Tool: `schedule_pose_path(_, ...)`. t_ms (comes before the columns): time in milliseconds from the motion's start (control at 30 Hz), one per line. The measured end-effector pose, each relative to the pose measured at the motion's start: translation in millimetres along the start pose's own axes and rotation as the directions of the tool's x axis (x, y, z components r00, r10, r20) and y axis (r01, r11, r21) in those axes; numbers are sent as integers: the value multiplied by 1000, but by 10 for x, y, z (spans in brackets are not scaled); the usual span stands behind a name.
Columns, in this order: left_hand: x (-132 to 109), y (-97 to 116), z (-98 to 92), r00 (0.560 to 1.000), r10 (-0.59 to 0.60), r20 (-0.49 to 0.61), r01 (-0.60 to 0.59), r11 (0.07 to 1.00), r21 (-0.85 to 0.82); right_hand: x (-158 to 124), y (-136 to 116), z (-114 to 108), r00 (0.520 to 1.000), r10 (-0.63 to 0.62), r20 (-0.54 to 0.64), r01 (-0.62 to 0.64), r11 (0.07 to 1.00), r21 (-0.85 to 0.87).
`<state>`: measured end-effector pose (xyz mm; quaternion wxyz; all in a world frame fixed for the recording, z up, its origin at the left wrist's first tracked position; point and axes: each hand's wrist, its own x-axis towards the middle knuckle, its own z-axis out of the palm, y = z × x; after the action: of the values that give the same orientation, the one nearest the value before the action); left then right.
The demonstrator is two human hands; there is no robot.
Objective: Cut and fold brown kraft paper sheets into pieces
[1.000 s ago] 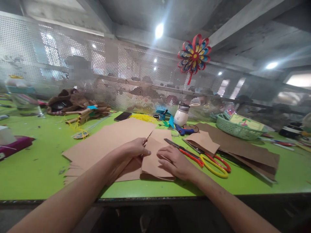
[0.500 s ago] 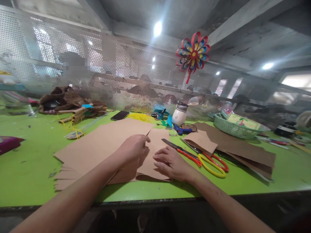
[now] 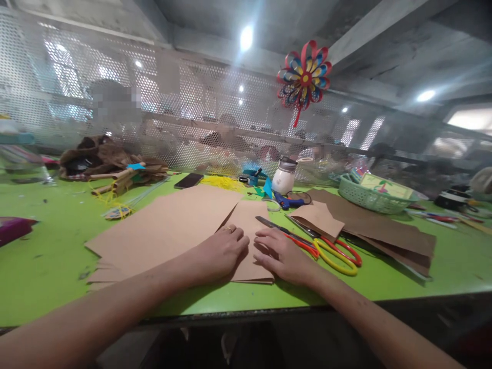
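Observation:
A narrow folded piece of brown paper [image 3: 251, 215] lies on the table in front of me, beside and partly over a stack of large brown sheets [image 3: 169, 225]. My left hand [image 3: 225, 253], with a ring on one finger, presses on the left side of the folded piece. Its fingers are curled and close together, with nothing seen in them. My right hand [image 3: 284, 256] rests on the right edge of the fold, fingers stretched and slightly apart. Just beyond it lie a dark-bladed cutter with an orange handle [image 3: 303, 246] and scissors with yellow and red handles [image 3: 334, 256].
On the green table [image 3: 49, 277] are darker brown sheets [image 3: 400, 246], a small brown piece [image 3: 319, 218], a green basket [image 3: 369, 200], a blue glue gun [image 3: 288, 201], a white bottle [image 3: 283, 178], a phone [image 3: 188, 180] and yellow strands [image 3: 221, 182]. A perforated screen [image 3: 177, 118] stands behind.
My left hand has moved down and slightly right, from above the fold's left side onto it. The folded piece looks flatter at its near edge. My right hand has shifted slightly right.

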<state>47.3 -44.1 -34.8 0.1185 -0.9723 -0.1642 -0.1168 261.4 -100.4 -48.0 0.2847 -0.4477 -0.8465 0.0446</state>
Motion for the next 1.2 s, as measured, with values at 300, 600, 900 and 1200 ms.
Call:
schedule_pose_path(300,36,12,-20,999,-46,26,48,996,-79,-179,67,-44,989,80,125,-64,990,-124)
schedule_pose_path(600,39,-29,8,997,-68,31,71,993,-94,-140,96,-105,990,79,113,-65,990,-123)
schedule_pose_path(900,34,-19,-14,995,-91,37,95,986,-135,53,269,-138,982,36,184,30,939,-344)
schedule_pose_path(1200,32,-33,21,994,-102,35,105,986,-128,124,139,-217,963,20,269,98,903,-419)
